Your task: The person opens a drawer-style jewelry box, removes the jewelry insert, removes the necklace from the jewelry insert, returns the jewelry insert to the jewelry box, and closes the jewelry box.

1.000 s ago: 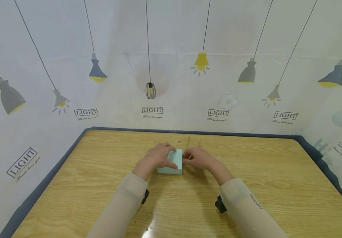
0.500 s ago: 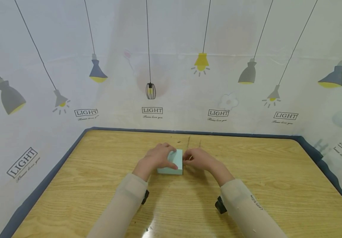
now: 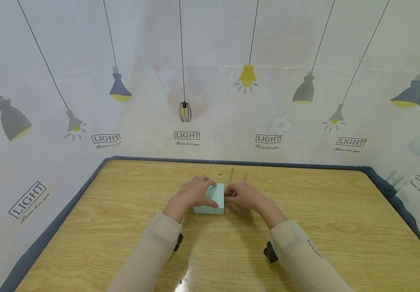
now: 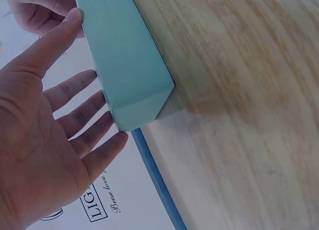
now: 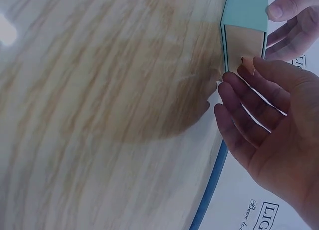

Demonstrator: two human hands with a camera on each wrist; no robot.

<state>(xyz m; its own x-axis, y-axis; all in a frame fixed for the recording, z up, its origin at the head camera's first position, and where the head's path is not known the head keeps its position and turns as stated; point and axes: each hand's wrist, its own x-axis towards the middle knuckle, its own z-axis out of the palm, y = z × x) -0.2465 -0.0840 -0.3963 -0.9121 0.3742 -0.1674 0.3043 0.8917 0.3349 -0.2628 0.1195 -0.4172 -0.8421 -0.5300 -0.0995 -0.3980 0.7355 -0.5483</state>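
Note:
A mint-green box (image 3: 219,196) lies flat on the wooden table, its sides smooth in the left wrist view. My left hand (image 3: 191,192) rests on it from above, thumb towards the near edge. The fingertips (image 4: 91,76) touch along its upper edge, spread apart. At the right end, my right hand (image 3: 244,195) pinches a small orange tab (image 5: 246,62) between thumb and index finger. The other right fingers are loosely bent beside the box. A tan inner end panel (image 5: 241,43), framed by the green outer shell, shows in the right wrist view. The inside of the box is hidden.
The wood-grain table (image 3: 122,227) has a blue edge strip (image 3: 268,164) along its back and sides. Behind stands a white sheet (image 3: 217,40) printed with lamps. Dark marks (image 3: 232,173) show on the table beyond the hands.

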